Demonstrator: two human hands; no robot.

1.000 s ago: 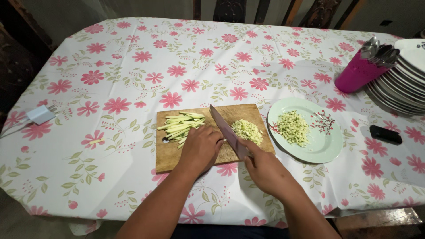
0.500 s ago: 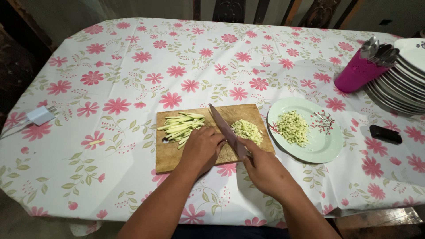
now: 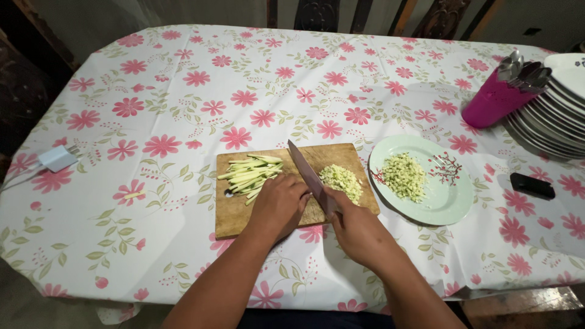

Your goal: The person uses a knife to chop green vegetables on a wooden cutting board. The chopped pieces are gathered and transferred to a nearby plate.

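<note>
Right hand (image 3: 359, 228): closed around the handle of a knife (image 3: 312, 178), blade slanting up across the board.
Left hand (image 3: 277, 204): fingers curled, pressing down on pale green vegetable strips (image 3: 248, 173).
Cutting board (image 3: 237, 213): flat, rectangular, wooden; a diced heap (image 3: 341, 181) lies right of the blade.
Plate (image 3: 448, 198): round, pale green, glossy, just right of the board.
Tablecloth (image 3: 183, 97): smooth, pink-flowered.

Strips (image 3: 248, 174) left on board (image 3: 234, 216); plate (image 3: 454, 198) right of board.

A table (image 3: 183, 91) under a white tablecloth (image 3: 378, 67) patterned with pink flowers fills the view. Dark carved wooden chair backs (image 3: 317, 13) stand behind it, in dim surroundings.
</note>
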